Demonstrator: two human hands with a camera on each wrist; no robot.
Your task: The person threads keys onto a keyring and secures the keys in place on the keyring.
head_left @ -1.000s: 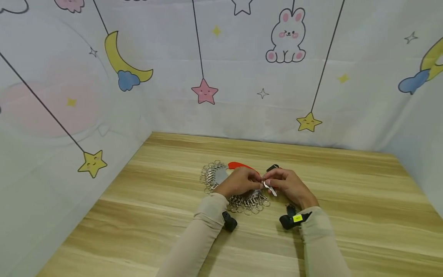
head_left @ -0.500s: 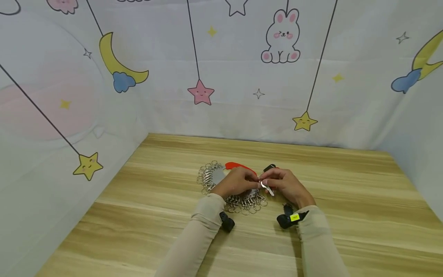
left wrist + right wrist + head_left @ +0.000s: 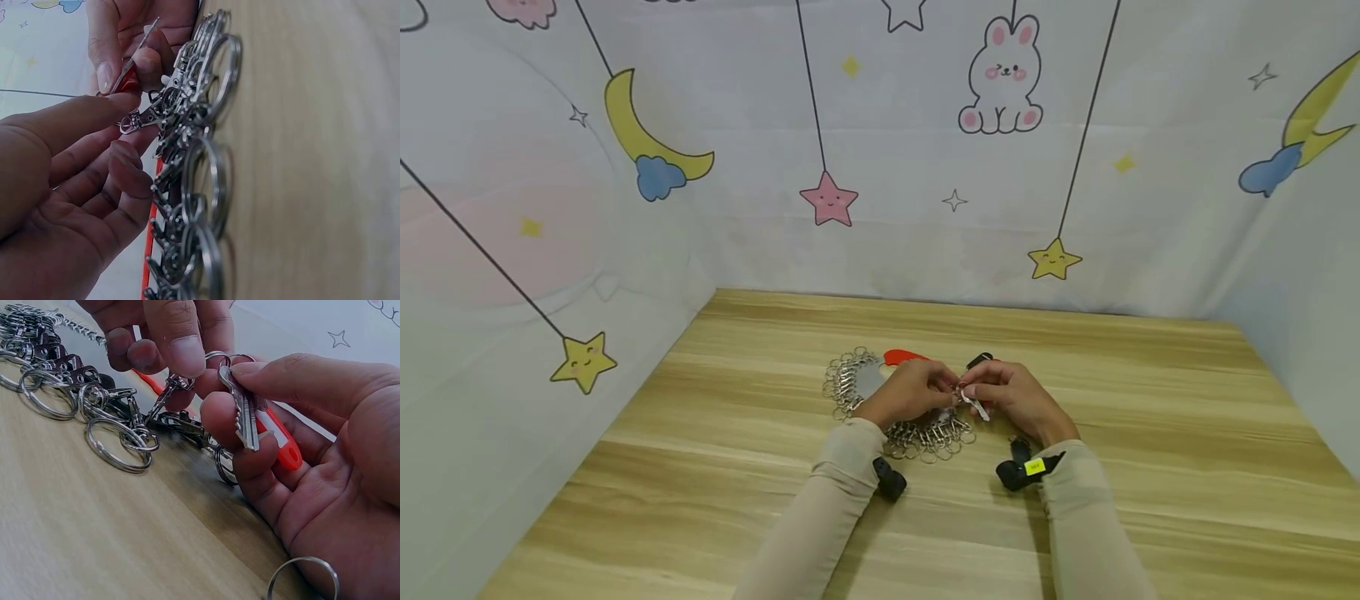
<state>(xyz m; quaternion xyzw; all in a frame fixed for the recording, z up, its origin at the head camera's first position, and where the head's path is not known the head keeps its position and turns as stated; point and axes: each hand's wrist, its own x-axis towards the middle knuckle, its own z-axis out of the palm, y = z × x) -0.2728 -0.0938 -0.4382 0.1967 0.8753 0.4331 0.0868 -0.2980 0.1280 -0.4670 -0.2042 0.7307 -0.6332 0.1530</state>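
Note:
A grey key holder plate [image 3: 868, 381] with a red handle [image 3: 901, 357] lies on the table, its edge lined with several metal swivel clasps and split rings [image 3: 119, 444]. My left hand [image 3: 913, 390] is over the plate; its thumb and fingers pinch a small swivel clasp [image 3: 142, 119]. Right beside it, my right hand [image 3: 1021, 398] pinches a silver key [image 3: 245, 415] near its head, blade pointing down. A red-edged key tag [image 3: 289, 450] sits behind the key among the right fingers. A thin ring [image 3: 219, 357] at the key's head reaches toward the left thumb.
A small black object [image 3: 980, 360] lies just behind my right hand. Both wrists carry black camera straps [image 3: 1021, 473]. The wood-grain table [image 3: 1150, 400] meets a printed fabric wall [image 3: 910, 258] at the back and sides.
The head view has turned slightly, so the whole scene sits a bit further left. Both hands keep their grip at nearly the same spot, with only small finger movements.

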